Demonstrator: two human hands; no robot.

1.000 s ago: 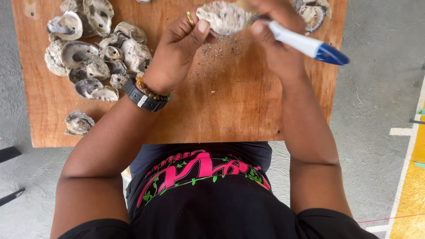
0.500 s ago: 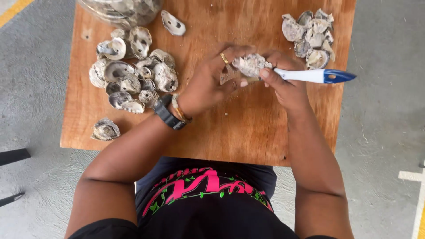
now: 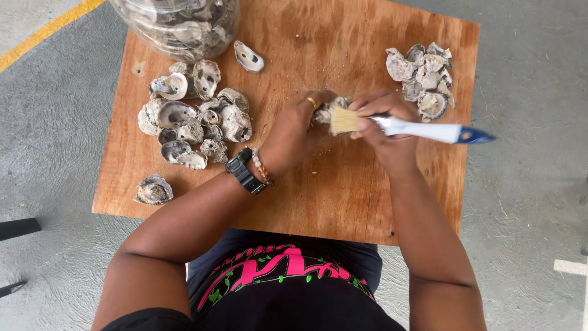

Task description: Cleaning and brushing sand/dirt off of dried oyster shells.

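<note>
Brushing is now under way: the right hand, fingers clamped round the white handle of a paintbrush, presses the pale bristles against the oyster shell that the left hand pinches from the other side. Half a second ago the shell was held up with the bristles hidden behind it; now both hands sit lower, close over the middle of the wooden board, and the bristle tuft shows plainly — a sign, I judge, that scrubbing of this shell has begun rather than ended. Left of the held shell lies a big heap of shells, with one stray shell nearer the board's left edge. A smaller pile lies to the shell's upper right, and a clear jar of shells stands at the board's far left corner.
</note>
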